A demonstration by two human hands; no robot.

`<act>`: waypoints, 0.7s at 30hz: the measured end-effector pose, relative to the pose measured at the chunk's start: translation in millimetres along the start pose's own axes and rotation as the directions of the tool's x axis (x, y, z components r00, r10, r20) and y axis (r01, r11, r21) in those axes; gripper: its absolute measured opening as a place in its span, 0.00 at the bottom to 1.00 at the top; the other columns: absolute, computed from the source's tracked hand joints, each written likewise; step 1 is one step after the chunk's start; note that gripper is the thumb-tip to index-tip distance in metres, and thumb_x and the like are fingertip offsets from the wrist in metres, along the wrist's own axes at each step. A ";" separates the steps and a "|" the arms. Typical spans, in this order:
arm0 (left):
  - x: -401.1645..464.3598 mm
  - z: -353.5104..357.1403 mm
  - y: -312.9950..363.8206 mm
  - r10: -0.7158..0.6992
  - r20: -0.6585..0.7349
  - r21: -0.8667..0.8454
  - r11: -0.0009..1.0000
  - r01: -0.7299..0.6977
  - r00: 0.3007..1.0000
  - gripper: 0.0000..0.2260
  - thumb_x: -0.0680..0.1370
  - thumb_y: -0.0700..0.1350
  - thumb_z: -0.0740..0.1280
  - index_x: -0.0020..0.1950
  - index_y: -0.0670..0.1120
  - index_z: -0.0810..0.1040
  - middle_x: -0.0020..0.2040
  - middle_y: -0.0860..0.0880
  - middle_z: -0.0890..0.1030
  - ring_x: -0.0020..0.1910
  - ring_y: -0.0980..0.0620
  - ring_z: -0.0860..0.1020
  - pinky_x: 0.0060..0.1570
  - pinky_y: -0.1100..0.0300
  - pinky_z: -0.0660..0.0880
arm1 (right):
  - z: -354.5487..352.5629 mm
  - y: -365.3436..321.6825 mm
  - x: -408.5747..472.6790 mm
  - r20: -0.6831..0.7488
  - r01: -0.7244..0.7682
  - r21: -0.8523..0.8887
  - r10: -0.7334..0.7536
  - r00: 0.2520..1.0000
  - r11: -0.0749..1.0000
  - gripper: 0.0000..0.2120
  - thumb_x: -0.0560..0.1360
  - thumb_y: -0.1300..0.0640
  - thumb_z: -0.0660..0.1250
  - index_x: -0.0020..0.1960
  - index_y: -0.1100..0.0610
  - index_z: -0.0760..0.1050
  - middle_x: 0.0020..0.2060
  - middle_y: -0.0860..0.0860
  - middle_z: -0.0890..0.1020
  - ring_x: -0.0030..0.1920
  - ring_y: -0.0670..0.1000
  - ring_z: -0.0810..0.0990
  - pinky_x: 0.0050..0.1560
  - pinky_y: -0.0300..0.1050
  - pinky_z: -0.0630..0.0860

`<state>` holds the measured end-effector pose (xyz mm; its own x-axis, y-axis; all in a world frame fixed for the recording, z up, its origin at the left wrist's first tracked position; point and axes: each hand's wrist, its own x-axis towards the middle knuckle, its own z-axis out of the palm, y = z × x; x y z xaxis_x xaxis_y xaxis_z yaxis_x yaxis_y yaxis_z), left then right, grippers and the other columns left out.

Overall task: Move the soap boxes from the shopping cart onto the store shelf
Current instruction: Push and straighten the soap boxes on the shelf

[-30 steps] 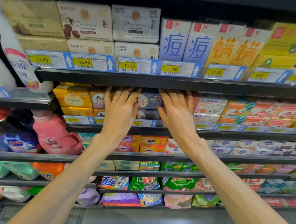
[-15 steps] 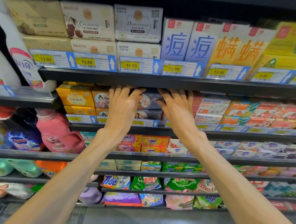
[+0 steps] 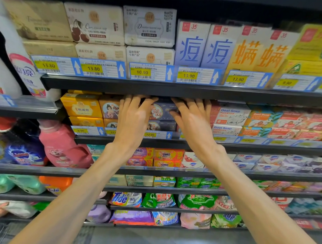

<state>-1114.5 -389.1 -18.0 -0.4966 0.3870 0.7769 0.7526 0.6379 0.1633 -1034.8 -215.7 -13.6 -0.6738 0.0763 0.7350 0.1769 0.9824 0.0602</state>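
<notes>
Over the last second both hands have crept a little deeper into the second shelf [image 3: 130, 141], and the view has drifted slightly; otherwise little has moved. The left hand [image 3: 133, 121] and right hand [image 3: 193, 124] lie either side of the dark blue soap boxes [image 3: 163, 111], which sit stacked two high in their slot on that shelf, behind the 12.00 price tag [image 3: 150, 134]. The fingers [image 3: 129, 104] of the left hand are nearly straight and spread, their tips up under the lip of the shelf above [image 3: 103, 85]; the right hand's fingers [image 3: 191, 106] are spread too, slightly bent, with the thumb lying across the front of the top blue box. Neither hand grips anything; whether the tips press on boxes further back I cannot tell. I judge this as squaring up boxes already placed, so this batch looks nearly done.

Room is tight. The gap over the stack is thin, so the hands should come out low and straight back. The orange boxes [image 3: 109, 109] touch the blue stack on the left, and red boxes [image 3: 214, 112] crowd it on the right, beside the goat soap boxes [image 3: 231, 116]. The price rail along the shelf front could catch a wrist. The shopping cart barely shows, perhaps as wire at bottom left.
</notes>
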 end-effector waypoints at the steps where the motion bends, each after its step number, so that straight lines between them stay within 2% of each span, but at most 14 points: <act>1: -0.6 -0.3 0.9 0.002 0.002 -0.001 1.000 -0.002 1.000 0.14 0.82 0.44 0.65 0.67 0.46 0.77 0.61 0.43 0.78 0.61 0.41 0.73 0.65 0.45 0.67 | -2.4 0.7 -1.0 0.007 -0.002 0.010 0.002 1.000 1.000 0.19 0.80 0.48 0.62 0.68 0.54 0.75 0.62 0.54 0.79 0.68 0.59 0.70 0.71 0.63 0.62; 4: -6.2 -2.0 6.8 0.054 -0.005 -0.015 0.998 -0.054 0.999 0.15 0.82 0.44 0.64 0.69 0.46 0.75 0.63 0.44 0.76 0.63 0.41 0.72 0.69 0.46 0.66 | -13.2 10.4 -10.2 0.023 -0.006 0.029 0.005 1.000 1.000 0.21 0.82 0.48 0.59 0.72 0.55 0.71 0.66 0.54 0.76 0.70 0.58 0.69 0.75 0.60 0.58; 7: -12.2 -0.7 20.7 0.156 -0.011 -0.055 0.986 -0.156 0.988 0.15 0.81 0.42 0.65 0.68 0.45 0.76 0.64 0.45 0.77 0.65 0.43 0.73 0.72 0.47 0.63 | -24.7 28.5 -23.1 0.013 -0.018 0.020 0.018 1.000 1.000 0.21 0.81 0.51 0.61 0.71 0.57 0.71 0.64 0.55 0.76 0.66 0.59 0.72 0.75 0.58 0.59; 12: -1.0 13.6 52.9 0.252 0.040 -0.071 0.966 -0.249 0.967 0.18 0.81 0.46 0.66 0.71 0.47 0.74 0.67 0.48 0.76 0.66 0.45 0.73 0.73 0.42 0.60 | -29.1 64.1 -32.6 0.040 -0.086 -0.111 0.091 0.995 0.990 0.23 0.79 0.53 0.63 0.72 0.59 0.69 0.61 0.59 0.75 0.62 0.63 0.72 0.73 0.62 0.61; 16: 13.6 28.7 70.8 0.215 0.100 -0.002 0.976 -0.216 0.971 0.20 0.80 0.51 0.66 0.71 0.49 0.74 0.66 0.48 0.77 0.66 0.43 0.73 0.71 0.40 0.61 | -24.2 78.6 -32.1 0.065 -0.120 -0.144 0.130 0.989 0.982 0.25 0.76 0.53 0.67 0.71 0.59 0.70 0.63 0.62 0.76 0.65 0.66 0.71 0.71 0.69 0.61; 21: 17.6 39.3 72.5 0.175 0.126 0.003 0.984 -0.177 0.976 0.18 0.79 0.49 0.70 0.68 0.48 0.76 0.64 0.47 0.79 0.67 0.41 0.73 0.70 0.33 0.62 | -23.4 83.0 -32.1 0.061 -0.133 -0.130 0.142 0.988 0.983 0.24 0.75 0.51 0.70 0.69 0.58 0.72 0.60 0.62 0.76 0.63 0.66 0.72 0.69 0.70 0.63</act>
<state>-1085.7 -309.9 -16.3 -0.4072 0.5736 0.7107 0.8275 0.5611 0.0213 -981.7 -140.6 -16.4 -0.6842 0.2252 0.6936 0.3568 0.9329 0.0491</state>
